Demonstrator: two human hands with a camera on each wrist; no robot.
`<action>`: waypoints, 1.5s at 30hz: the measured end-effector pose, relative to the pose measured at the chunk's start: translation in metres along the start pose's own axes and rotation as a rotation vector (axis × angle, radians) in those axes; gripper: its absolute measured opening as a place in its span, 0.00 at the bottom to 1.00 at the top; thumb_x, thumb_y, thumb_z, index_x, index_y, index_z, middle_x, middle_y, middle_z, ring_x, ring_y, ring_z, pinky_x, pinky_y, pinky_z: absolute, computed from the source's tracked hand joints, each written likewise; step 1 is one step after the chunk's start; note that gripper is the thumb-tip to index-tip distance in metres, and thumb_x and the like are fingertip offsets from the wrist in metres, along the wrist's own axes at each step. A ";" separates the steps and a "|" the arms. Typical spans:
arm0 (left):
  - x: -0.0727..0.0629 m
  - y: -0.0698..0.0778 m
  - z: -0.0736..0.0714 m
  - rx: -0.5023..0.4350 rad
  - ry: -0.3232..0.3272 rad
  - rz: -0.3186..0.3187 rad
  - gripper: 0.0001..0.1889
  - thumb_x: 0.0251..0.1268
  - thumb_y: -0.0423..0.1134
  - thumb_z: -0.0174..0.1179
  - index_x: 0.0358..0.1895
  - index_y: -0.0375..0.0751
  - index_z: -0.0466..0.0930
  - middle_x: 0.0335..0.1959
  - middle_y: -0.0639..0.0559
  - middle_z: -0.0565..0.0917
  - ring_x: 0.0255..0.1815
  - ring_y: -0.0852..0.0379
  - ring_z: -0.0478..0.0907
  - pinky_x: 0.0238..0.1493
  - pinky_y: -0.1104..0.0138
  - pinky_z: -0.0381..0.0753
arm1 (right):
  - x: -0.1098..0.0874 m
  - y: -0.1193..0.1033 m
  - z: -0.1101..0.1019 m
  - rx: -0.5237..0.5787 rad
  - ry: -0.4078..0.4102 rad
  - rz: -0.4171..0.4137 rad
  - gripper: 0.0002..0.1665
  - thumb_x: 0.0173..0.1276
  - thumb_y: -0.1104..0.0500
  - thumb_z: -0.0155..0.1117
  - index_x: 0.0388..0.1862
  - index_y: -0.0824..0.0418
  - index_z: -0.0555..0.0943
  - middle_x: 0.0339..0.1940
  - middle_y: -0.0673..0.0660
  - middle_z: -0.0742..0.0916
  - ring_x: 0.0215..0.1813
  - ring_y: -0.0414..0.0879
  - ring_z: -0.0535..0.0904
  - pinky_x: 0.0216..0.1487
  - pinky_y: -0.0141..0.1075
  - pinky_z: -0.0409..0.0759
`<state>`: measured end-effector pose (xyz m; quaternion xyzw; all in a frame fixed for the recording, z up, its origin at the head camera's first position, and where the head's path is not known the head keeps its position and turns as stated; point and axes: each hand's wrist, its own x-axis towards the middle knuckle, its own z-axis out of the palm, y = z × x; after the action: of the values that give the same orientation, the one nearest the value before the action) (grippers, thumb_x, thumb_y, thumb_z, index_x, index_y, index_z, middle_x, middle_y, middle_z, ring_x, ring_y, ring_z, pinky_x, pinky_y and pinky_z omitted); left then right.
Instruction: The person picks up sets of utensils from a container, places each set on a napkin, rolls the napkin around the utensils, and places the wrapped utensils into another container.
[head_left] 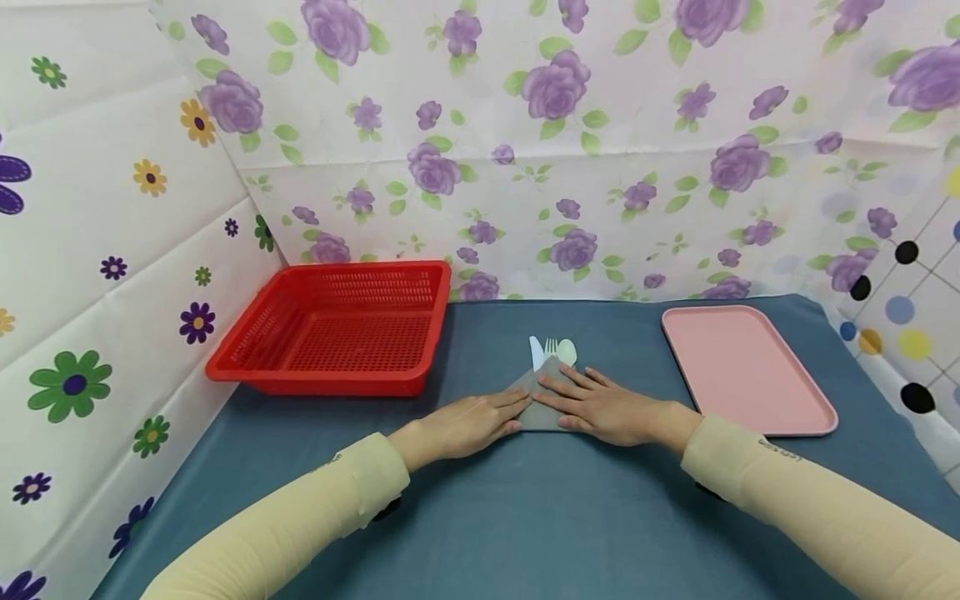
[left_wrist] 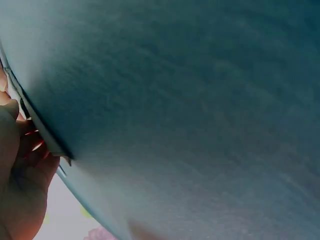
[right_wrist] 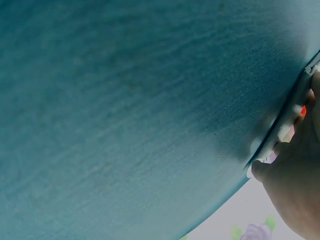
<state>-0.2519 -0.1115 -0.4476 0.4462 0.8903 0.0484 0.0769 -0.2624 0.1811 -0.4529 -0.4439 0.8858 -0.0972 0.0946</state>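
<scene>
On the blue tablecloth lies a grey cloth napkin (head_left: 546,419), folded to a point at its far side. Out from under that point stick the upper ends of a pale plastic knife (head_left: 536,352), fork (head_left: 551,346) and spoon (head_left: 567,352), their handles hidden by the cloth. My left hand (head_left: 472,421) rests on the napkin's left part, fingers extended. From the right, my right hand (head_left: 607,408) presses on the napkin with its fingers spread. Each wrist view shows the hand low over the napkin's edge (left_wrist: 45,132).
A red plastic basket (head_left: 423,379) with perforated walls stands at the back left. To the right of my right hand lies a pink tray (head_left: 750,367). Flower-printed sheets (head_left: 480,108) hang behind the table and at its left side.
</scene>
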 end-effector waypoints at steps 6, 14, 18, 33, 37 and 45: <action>-0.005 -0.004 -0.004 0.038 -0.008 -0.004 0.30 0.87 0.51 0.45 0.83 0.44 0.58 0.83 0.49 0.61 0.78 0.51 0.67 0.74 0.57 0.70 | 0.001 0.001 -0.002 -0.009 0.005 0.001 0.34 0.88 0.44 0.42 0.87 0.48 0.53 0.88 0.57 0.53 0.86 0.64 0.41 0.78 0.70 0.44; -0.030 -0.010 -0.006 0.110 0.049 -0.036 0.28 0.83 0.48 0.55 0.78 0.44 0.69 0.77 0.47 0.71 0.75 0.52 0.71 0.70 0.57 0.75 | 0.001 -0.001 -0.001 -0.008 -0.018 0.008 0.34 0.88 0.43 0.40 0.87 0.49 0.53 0.88 0.57 0.53 0.86 0.64 0.40 0.79 0.69 0.43; -0.035 -0.014 -0.003 0.121 0.158 -0.001 0.21 0.77 0.43 0.64 0.68 0.45 0.81 0.65 0.50 0.82 0.64 0.55 0.81 0.63 0.62 0.81 | 0.000 0.000 0.000 0.003 0.004 -0.002 0.34 0.88 0.44 0.42 0.87 0.49 0.54 0.87 0.58 0.54 0.86 0.65 0.42 0.78 0.70 0.44; -0.031 -0.016 0.000 0.313 0.355 0.123 0.01 0.72 0.38 0.68 0.43 0.48 0.87 0.39 0.55 0.85 0.36 0.60 0.82 0.39 0.67 0.84 | 0.001 0.000 0.000 -0.014 -0.010 0.007 0.34 0.88 0.43 0.41 0.87 0.48 0.54 0.88 0.56 0.53 0.86 0.63 0.41 0.79 0.69 0.43; -0.031 -0.015 -0.002 0.308 0.391 0.117 0.03 0.72 0.38 0.68 0.45 0.48 0.86 0.41 0.55 0.86 0.33 0.61 0.84 0.34 0.68 0.85 | 0.001 0.001 0.002 0.003 0.013 -0.008 0.34 0.88 0.45 0.42 0.87 0.48 0.55 0.87 0.58 0.55 0.86 0.65 0.43 0.78 0.70 0.44; -0.032 -0.014 -0.004 0.137 0.369 0.109 0.08 0.73 0.34 0.66 0.51 0.46 0.84 0.43 0.56 0.86 0.33 0.64 0.84 0.36 0.71 0.86 | 0.002 0.004 0.007 -0.008 0.029 -0.013 0.34 0.88 0.44 0.41 0.87 0.45 0.53 0.88 0.55 0.53 0.86 0.63 0.41 0.79 0.68 0.42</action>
<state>-0.2443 -0.1457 -0.4428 0.4813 0.8651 0.0728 -0.1210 -0.2649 0.1818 -0.4614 -0.4484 0.8846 -0.1006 0.0793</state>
